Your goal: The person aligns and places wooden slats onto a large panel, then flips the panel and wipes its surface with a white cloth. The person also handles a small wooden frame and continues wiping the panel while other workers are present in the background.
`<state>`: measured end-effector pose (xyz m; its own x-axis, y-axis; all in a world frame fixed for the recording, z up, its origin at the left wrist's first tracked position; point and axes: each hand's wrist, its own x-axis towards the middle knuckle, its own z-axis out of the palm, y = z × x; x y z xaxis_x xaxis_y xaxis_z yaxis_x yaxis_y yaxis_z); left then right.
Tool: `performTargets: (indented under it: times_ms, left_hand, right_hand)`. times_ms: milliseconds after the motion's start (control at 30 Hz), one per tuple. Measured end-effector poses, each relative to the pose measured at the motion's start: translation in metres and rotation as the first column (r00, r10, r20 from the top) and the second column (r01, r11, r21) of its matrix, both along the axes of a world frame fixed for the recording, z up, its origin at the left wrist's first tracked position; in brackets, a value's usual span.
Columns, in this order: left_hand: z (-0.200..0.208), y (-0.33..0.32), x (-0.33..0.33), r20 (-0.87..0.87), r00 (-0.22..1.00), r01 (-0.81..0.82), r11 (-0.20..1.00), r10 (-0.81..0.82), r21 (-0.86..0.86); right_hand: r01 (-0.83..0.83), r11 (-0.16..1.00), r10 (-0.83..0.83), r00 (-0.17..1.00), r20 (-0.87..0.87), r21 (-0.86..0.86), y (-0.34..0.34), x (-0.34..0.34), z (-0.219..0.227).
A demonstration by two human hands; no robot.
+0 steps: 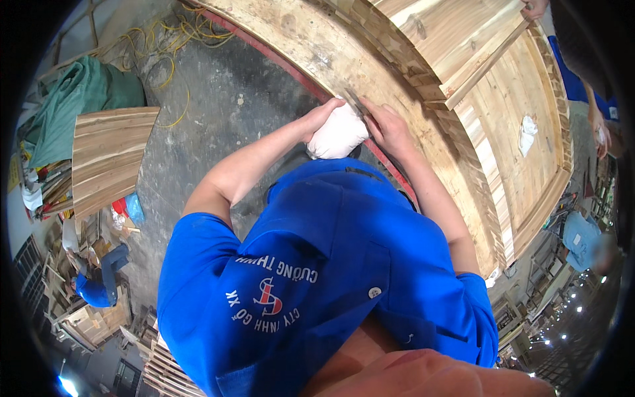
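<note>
My left hand [320, 119] is closed on the side of a full white bag [338, 134], its fingers near the top. The bag is held in front of my body, at the edge of the wooden bench. On the bag's other side, my right hand [391, 130] is closed round a thin, dark, flat strip-like tool [357, 104]. One end of it reaches over the bag's top, close to my left fingertips. Its exact kind does not show clearly, and the bag's contents are hidden.
The long wooden bench [291, 36] with a red edge curves past my right side. Stacked wooden panels [512, 112] lie on it, with a small white bag [527, 135] on top. A co-worker's hand [534, 9] touches the far panel. Yellow hose [173, 66] coils on the floor.
</note>
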<state>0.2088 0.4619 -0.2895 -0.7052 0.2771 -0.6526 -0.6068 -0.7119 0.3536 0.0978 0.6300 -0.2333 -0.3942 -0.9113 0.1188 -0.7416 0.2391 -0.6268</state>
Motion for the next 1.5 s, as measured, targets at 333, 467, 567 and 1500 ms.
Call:
performTargets:
  times_ms: [333,467,567,1500]
  left_hand:
    - [0.000,0.003,0.002,-0.005,0.998,-0.065,0.998,0.064,-0.024]
    - [-0.001,0.005,0.003,-0.007,0.996,-0.091,0.996,0.091,-0.026]
    - [0.004,0.003,0.002,0.002,0.996,-0.092,0.992,0.092,-0.083]
    - [-0.010,0.004,0.002,-0.007,0.994,-0.105,0.992,0.105,-0.070]
  right_hand:
    - [-0.084,0.990,0.095,0.991,-0.097,0.111,-0.011,-0.008,-0.005]
    - [-0.010,0.999,0.012,0.999,-0.039,0.053,-0.011,-0.008,-0.004]
    - [-0.008,1.000,0.008,1.000,0.008,0.030,-0.012,-0.005,0.008]
    - [-0.046,0.997,0.049,0.997,-0.054,0.056,-0.008,0.002,-0.008]
